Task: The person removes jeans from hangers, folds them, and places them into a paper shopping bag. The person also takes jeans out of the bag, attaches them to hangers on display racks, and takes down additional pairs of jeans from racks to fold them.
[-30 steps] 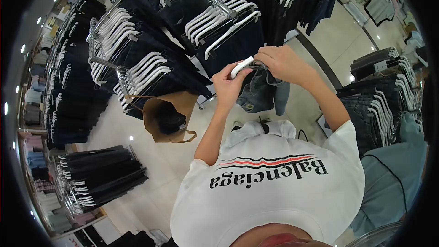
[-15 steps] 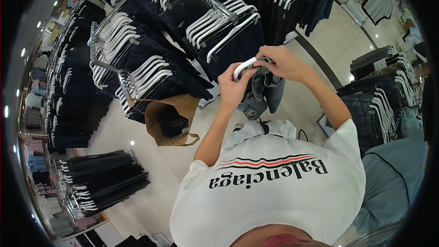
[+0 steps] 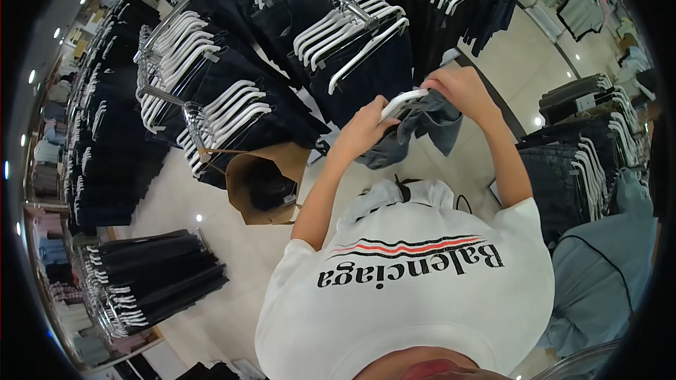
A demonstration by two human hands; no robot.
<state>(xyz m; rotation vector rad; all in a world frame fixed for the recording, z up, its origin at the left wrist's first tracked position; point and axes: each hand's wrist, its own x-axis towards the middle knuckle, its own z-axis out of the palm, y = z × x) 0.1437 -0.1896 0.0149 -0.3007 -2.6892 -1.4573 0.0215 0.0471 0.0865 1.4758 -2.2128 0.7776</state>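
Observation:
Between my two hands is a white hanger [image 3: 405,102] with grey-blue jeans [image 3: 431,125] hanging below it. My left hand [image 3: 365,129] is closed around the hanger's left end. At the other end, the fingers of my right hand [image 3: 461,91] pinch the hanger and the top of the jeans. The jeans fall in loose folds in front of my white shirt. Just beyond my hands, dark trousers [image 3: 366,74] hang on white hangers from a metal rack arm [image 3: 352,8].
An open brown paper bag [image 3: 282,165] with dark contents hangs from the rack at the left. A low rack of dark trousers [image 3: 169,267] stands at lower left. More jeans [image 3: 549,169] hang at the right, beside a person in blue-grey clothing [image 3: 598,274].
Both hands have moved slightly to the right with the hanger and jeans. The hands are a little farther apart, and the jeans are spread wider along the hanger.

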